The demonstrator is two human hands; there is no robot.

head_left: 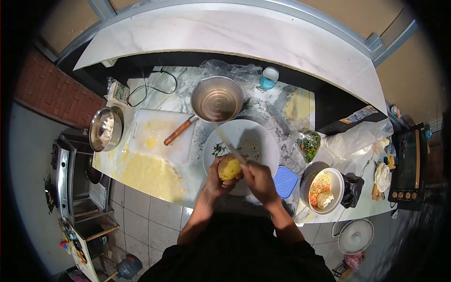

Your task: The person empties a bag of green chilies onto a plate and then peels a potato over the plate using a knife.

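Note:
Over the near part of a large white plate [265,141], my left hand [215,181] holds a yellow potato [229,169] with some brown skin on it. My right hand [259,181] is closed around the handle of a knife [228,140], just right of the potato. The knife's blade points up and to the left across the plate. Chopped green herbs [219,149] and small brownish bits [252,149] lie on the plate. Behind the plate stands a saucepan [217,98] with a wooden handle.
A white cutting board [162,134] and a metal bowl [105,129] are at the left. To the right are a blue lid [285,182], a bag of chillies [309,146], a pot of chopped vegetables [322,190] and a black bag [352,190]. A jar [269,78] stands at the back.

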